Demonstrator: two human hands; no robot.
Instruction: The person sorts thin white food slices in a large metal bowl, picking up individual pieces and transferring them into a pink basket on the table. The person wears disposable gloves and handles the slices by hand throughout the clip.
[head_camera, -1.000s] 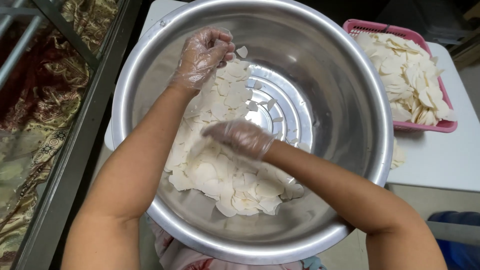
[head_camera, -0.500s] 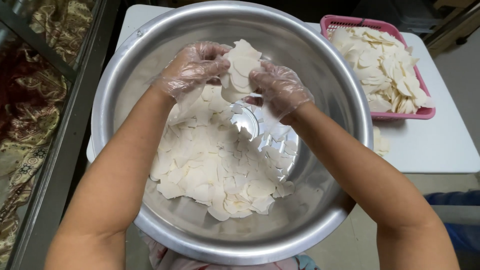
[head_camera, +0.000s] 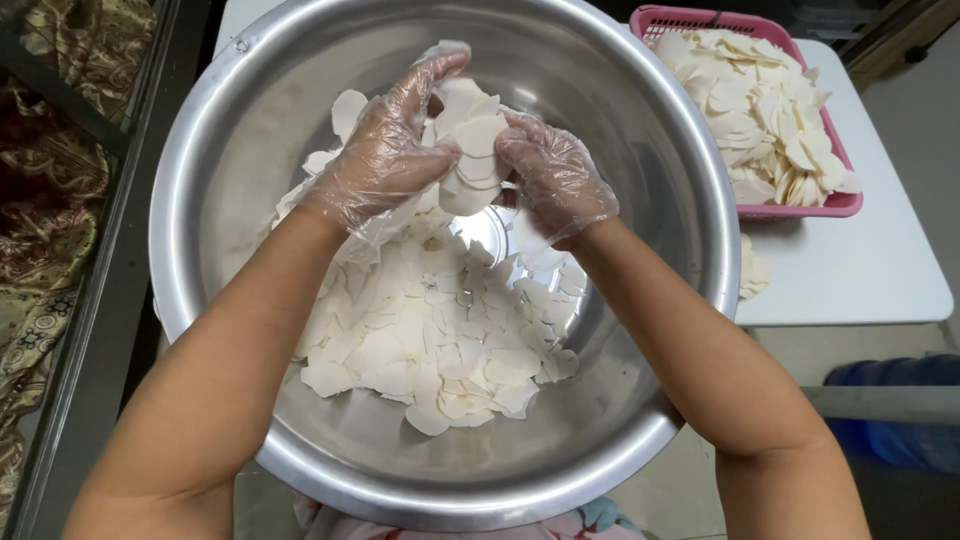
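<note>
Since a moment ago the left hand (head_camera: 385, 150) and right hand (head_camera: 550, 175) cupped together around white slices (head_camera: 470, 150), best kept gently over the steel bowl (head_camera: 200, 200).

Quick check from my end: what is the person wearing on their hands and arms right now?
Both the left hand and the right hand wear thin, clear, loose-fitting disposable plastic gloves, crinkled and ending loosely at the wrists. Both forearms are bare: no sleeves, watch or jewellery in view.
</note>
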